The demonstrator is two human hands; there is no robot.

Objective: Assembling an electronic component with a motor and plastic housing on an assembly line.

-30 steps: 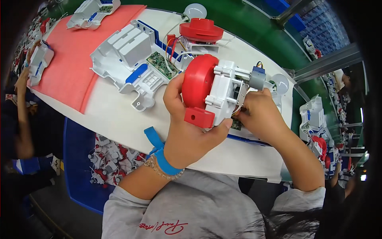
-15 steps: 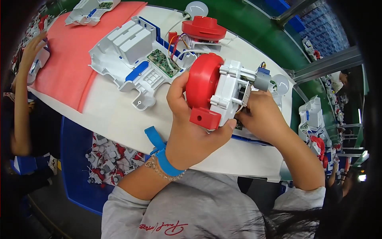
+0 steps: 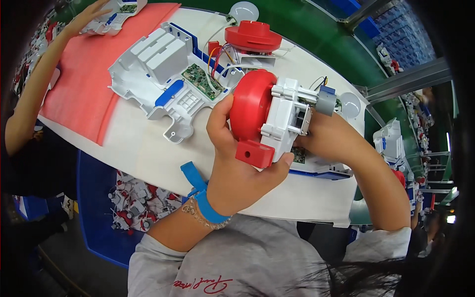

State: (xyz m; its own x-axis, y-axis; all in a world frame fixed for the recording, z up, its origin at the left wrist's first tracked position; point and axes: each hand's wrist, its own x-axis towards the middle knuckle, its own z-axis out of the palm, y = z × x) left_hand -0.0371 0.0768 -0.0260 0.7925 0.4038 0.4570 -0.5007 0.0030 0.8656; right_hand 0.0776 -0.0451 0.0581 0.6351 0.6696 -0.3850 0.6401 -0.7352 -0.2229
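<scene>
My left hand [image 3: 247,163], with a blue wrist strap, grips a red-and-white motor assembly [image 3: 252,106] above the table. The thumb presses its lower edge and the fingers wrap the red round housing. A grey cylindrical motor [image 3: 325,101] sticks out at its right side. My right hand [image 3: 329,136] reaches in behind the assembly, over another open white housing with a blue edge [image 3: 321,174]; its fingertips are hidden. To the left lies an open white plastic shell [image 3: 148,94] with a green circuit board [image 3: 203,80] and a blue piece, wires running from it.
A second red round unit [image 3: 252,37] stands behind, near a white dome [image 3: 244,12]. Another dome [image 3: 350,105] is at right. A blue bin [image 3: 89,208] of small parts sits below the table's left. A co-worker's arm [image 3: 37,89] reaches over red foam sheet [image 3: 94,74].
The assembly has turned slightly in my left hand, and my right hand has shifted a little down behind it. The co-worker's arm has swung up to a white shell at the far left.
</scene>
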